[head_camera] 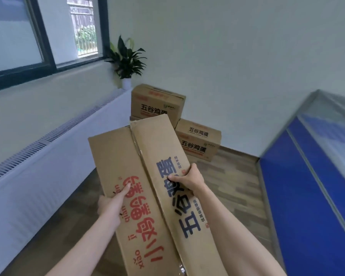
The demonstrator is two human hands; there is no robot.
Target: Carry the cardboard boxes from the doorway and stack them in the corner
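I hold a long cardboard box [147, 176] tilted in front of me, its flaps printed with red and dark blue characters. My left hand [113, 202] grips its left edge, thumb on top and fingers underneath. My right hand [187, 179] grips the right flap's edge, thumb on top. Ahead in the corner stands a stack whose top box [157, 103] rests on another one mostly hidden behind my box. A single lower box [199, 141] sits on the floor to its right.
A white radiator cover [48, 156] runs along the left wall under the window. A potted plant [126, 60] stands on its far end. A blue partition [311, 186] lines the right side. Wooden floor [237, 186] lies between them.
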